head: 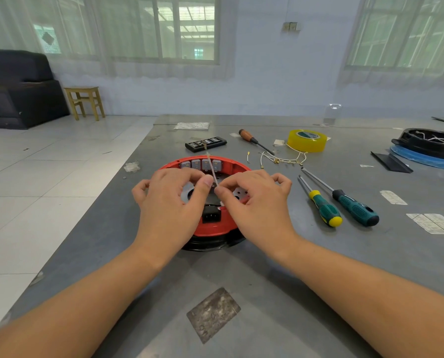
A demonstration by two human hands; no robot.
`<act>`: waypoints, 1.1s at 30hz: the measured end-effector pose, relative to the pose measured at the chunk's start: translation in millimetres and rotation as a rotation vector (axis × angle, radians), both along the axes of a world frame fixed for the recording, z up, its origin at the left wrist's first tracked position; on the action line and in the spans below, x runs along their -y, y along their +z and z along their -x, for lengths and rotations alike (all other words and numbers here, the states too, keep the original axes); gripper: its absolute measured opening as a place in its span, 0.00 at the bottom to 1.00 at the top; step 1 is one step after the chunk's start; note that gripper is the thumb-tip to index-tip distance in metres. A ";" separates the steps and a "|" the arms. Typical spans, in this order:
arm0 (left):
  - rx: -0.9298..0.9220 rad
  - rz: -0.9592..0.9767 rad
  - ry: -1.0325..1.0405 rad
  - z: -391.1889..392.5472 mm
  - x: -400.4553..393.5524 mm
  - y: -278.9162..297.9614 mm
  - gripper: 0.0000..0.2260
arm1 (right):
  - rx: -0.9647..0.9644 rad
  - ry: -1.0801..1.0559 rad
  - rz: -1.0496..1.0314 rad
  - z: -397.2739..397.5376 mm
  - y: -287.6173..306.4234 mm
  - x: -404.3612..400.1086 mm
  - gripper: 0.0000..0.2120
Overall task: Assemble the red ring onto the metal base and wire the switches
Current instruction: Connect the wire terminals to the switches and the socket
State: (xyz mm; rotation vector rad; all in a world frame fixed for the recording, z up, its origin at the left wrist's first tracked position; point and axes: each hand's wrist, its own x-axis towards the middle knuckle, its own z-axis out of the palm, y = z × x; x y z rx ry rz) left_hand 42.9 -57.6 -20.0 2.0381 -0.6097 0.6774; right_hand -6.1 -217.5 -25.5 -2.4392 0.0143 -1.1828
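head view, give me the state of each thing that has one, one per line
left hand: pinching the thin wire
right hand: pinching the same wire
thin wire: held above the ring, free end up
red ring: seated on the black base
grey switches: lined inside the ring's far wall
yellow tape roll: lying flat

No legible text or labels
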 end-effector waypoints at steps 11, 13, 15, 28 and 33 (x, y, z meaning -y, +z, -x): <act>-0.751 0.318 0.228 -29.6 -4.6 -1.9 0.33 | -0.226 0.270 -1.051 -23.7 -11.7 29.7 0.03; -0.828 0.354 0.206 -35.7 -6.9 -6.7 0.33 | -0.236 0.280 -1.109 -24.1 -10.6 28.8 0.05; -0.888 0.395 0.149 -39.5 -8.7 -11.0 0.34 | -0.237 0.291 -1.144 -24.2 -11.0 29.5 0.05; -0.710 0.605 -0.289 -23.5 -7.0 -13.1 0.30 | -0.001 0.278 -1.170 -29.2 -10.5 53.1 0.05; -0.964 0.688 -0.517 -16.5 -3.1 -4.9 0.36 | 0.069 0.304 -1.111 -31.5 -13.0 56.9 0.01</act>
